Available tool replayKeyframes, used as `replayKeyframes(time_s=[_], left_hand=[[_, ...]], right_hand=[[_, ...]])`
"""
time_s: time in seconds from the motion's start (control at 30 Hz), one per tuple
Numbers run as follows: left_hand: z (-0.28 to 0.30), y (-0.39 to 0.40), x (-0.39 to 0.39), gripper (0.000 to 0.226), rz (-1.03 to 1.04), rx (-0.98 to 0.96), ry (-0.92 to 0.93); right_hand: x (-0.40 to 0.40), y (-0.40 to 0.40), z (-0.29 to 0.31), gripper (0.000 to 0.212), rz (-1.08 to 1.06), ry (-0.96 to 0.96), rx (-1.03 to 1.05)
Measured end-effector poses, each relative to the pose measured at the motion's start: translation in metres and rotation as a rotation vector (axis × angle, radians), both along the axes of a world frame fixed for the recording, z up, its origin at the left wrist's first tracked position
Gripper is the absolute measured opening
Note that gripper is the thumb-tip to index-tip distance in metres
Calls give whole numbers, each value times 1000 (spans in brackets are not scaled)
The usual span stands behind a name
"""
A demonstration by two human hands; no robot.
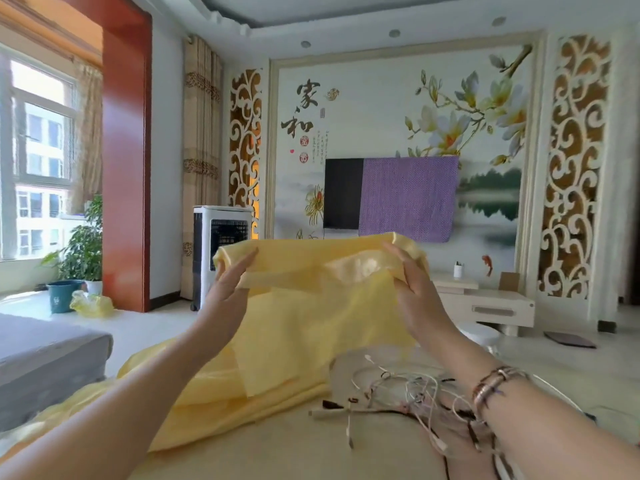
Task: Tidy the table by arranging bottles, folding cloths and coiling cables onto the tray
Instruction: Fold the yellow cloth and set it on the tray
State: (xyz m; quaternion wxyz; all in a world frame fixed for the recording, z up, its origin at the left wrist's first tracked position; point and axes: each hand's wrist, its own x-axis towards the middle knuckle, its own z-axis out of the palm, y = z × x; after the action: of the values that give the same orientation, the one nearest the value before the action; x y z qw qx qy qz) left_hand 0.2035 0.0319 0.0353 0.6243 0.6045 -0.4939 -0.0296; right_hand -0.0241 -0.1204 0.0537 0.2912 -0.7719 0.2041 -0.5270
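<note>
Beige table bears tangled cables; left hand and right hand grip yellow cloth.

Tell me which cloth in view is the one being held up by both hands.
The yellow cloth: the left hand and right hand pinch its top edge. The purple cloth hangs untouched over the television on the far wall.

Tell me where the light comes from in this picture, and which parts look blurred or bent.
Head view: daylight enters through the window at left, overexposed; the yellow cloth glows translucent; the cables and forearms near the bottom edge look soft; wide-angle distortion bends the ceiling lines and walls.
</note>
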Motion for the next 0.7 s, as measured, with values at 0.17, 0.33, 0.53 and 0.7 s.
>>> replayKeyframes(time_s=[0.17,0.33,0.53,0.7], left_hand=[[8,15,7,66,276,-3,-472],[-47,47,20,68,290,245,-558],[-104,97,35,56,184,648,-595],[-117,121,20,40,62,818,-630]], right_hand=[[-23,-8,-2,50,-72,108,-237],[-51,15,-44,71,-134,406,-287],[-68,39,-86,62,-158,778,-167],[-70,45,-105,44,-59,1016,-116]])
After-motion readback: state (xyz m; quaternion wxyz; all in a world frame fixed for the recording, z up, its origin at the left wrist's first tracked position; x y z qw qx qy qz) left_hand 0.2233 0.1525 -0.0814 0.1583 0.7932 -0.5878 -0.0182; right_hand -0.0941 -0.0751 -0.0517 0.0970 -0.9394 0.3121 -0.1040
